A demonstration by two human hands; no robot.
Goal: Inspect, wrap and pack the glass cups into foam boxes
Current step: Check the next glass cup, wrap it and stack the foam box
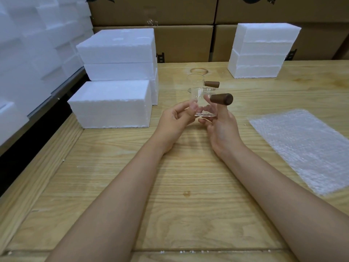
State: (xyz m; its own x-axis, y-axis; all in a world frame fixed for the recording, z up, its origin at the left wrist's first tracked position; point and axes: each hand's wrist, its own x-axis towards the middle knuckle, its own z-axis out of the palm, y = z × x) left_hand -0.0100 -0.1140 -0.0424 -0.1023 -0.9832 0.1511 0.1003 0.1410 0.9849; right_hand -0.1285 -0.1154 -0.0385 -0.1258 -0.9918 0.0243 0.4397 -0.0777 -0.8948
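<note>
**Position.** I held a clear glass cup (204, 103) with a short, dark brown wooden handle (221, 99) upright above the middle of the pale wooden bench (170, 186), off its surface.

**Hands.**
- My left hand (175, 120) pinched the cup's lower wall at 9 o'clock between thumb and fingertips.
- My right hand (221, 127) was closed on the cup from the 3 to 6 o'clock side. Its fingers lay under the base and its thumb lay against the wall just beneath the handle, which pointed to 3 o'clock.
- Neither hand held anything else.

**Surroundings.**
- A second clear glass cup (196, 80) with a like brown handle stood on the bench at 12 o'clock, just behind the first.
- A flat sheet of clear bubble wrap (302, 148) lay at 3 o'clock, well apart.
- White foam boxes (113, 103) were stacked at 10 o'clock, and a further white foam stack (262, 52) stood at 1 o'clock.
- Brown cardboard cartons (185, 42) lined the far side at 12 o'clock.

**Assessment.**
- The step in hand appeared to be inspection. This cup was not yet wrapped or packed.
- I judged the cup thin-walled, light, rigid and brittle, and smooth enough to slip.
- The safest hold seemed to be the base and lower wall, with fingers beneath, and not the rim or pouring lip.
- The handle offered a dry grip, but its joint to the glass would take the leverage, so it should not carry the cup alone.
- I saw no crack or chip, though the far wall was hard to read through the glass.
- The cup should go down on the wrap gently, away from the second cup.
</note>
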